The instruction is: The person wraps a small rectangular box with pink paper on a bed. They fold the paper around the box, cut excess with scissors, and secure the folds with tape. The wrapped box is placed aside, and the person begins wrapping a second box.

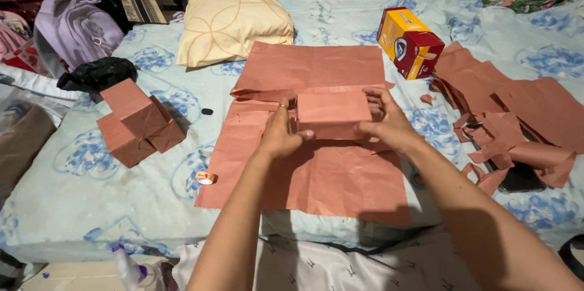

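The fingers of the left hand [281, 133] are pressing flat against the near-left end of a small box [333, 113] that is already covered on top in reddish-brown paper, while the right hand [384, 122] is curling its fingers around the box's other end, so both are clasping it between them. The box is sitting on a big sheet of the same paper [316, 175], which is spreading out under the wrists toward the bed's near edge and folding up behind the fingertips.

Judging from this, the wrapping is roughly midway: the top is looking covered, but the ends are looking unsealed (I cannot see any tape on them).

Out past the left hand, a small tape roll [205, 178] is lying on the bedsheet [91, 187], and farther left two finished wrapped boxes [139, 122] are stacked together. Beyond the right hand's fingers, a yellow-and-red carton [409, 41] is waiting bare, with paper offcuts [517, 126] heaped beside it. A pillow [234, 14] is lying well behind.
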